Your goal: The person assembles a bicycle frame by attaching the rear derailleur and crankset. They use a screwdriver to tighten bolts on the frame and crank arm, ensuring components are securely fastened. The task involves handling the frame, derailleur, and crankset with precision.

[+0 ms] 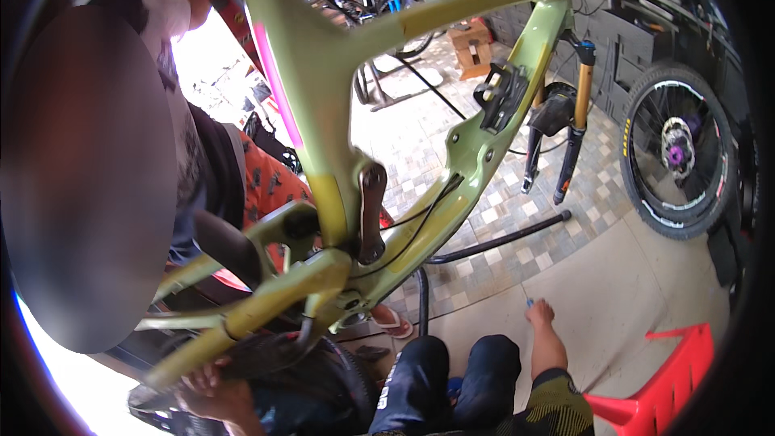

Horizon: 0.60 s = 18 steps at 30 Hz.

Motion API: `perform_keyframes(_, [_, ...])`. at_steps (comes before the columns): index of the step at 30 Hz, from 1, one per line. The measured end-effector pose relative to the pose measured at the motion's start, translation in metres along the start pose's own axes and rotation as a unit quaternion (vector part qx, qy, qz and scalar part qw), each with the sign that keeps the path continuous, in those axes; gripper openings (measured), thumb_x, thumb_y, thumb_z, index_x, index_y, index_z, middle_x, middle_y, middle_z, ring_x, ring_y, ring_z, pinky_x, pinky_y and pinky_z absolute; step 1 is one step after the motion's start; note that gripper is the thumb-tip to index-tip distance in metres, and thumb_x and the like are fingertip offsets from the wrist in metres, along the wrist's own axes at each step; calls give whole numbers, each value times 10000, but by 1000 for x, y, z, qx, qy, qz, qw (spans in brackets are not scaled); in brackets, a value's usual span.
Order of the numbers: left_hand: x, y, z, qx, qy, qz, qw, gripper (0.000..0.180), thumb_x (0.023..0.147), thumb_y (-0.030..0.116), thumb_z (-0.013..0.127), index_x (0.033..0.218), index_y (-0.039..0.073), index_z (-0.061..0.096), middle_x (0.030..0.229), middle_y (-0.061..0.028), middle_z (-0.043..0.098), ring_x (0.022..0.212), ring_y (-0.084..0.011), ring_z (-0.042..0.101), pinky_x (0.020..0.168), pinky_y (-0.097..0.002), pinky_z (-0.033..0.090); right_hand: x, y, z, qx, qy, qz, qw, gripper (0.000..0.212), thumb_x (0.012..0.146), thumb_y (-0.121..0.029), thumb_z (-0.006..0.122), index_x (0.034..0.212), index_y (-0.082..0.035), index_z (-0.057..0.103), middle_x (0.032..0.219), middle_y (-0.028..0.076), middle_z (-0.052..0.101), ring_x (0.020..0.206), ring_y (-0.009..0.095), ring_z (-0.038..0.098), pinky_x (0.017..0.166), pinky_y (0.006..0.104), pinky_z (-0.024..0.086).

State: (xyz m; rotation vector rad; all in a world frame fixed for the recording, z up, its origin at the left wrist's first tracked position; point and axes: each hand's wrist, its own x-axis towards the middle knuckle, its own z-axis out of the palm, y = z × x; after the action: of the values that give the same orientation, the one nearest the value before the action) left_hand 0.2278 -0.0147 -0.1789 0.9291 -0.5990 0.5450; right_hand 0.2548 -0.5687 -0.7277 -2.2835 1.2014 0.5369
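A glossy green bike frame (476, 169) fills the middle, bare of wheels, with a dark rocker link (371, 210) and loose black cables. Low on the left, my left hand (216, 396) is closed beside the frame's rear end; what its fingers hold is partly hidden and cannot be made out. My right hand (542, 315) is closed above the pale floor, right of my knees, with a small blue-tipped thing (529, 303) sticking out of it. The orange-legged fork (583, 89) is at the frame's far right end.
Another person in red patterned shorts (270, 178) stands close behind the frame at left. A wheel with a black tyre (682, 149) leans at right. A red plastic piece (662, 387) is near my right arm. Black stand tubes (500, 240) lie low under the frame.
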Motion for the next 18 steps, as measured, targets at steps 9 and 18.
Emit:
perform_keyframes(9, [-8, 52, 76, 46, 331, -349, 876, 456, 1018, 486, 521, 1239, 131, 701, 1253, -55, 700, 1243, -292, 621, 1112, -546, 422, -122, -122, -142, -27, -38, -121, 992, 358, 872, -298, 705, 1147, -83, 783, 1305, 181, 720, 1195, 345, 705, 972, 445, 583])
perform_keyframes(18, [-6, 101, 42, -28, 187, -532, 825, 537, 999, 494, 565, 1480, 258, 521, 1576, -7, 535, 1518, -288, 394, 1184, -684, 278, -252, -89, -181, 3, -157, -217, 964, 456, 840, -403, 748, 1074, -12, 753, 1141, 270, 736, 1068, 427, 715, 936, 477, 583])
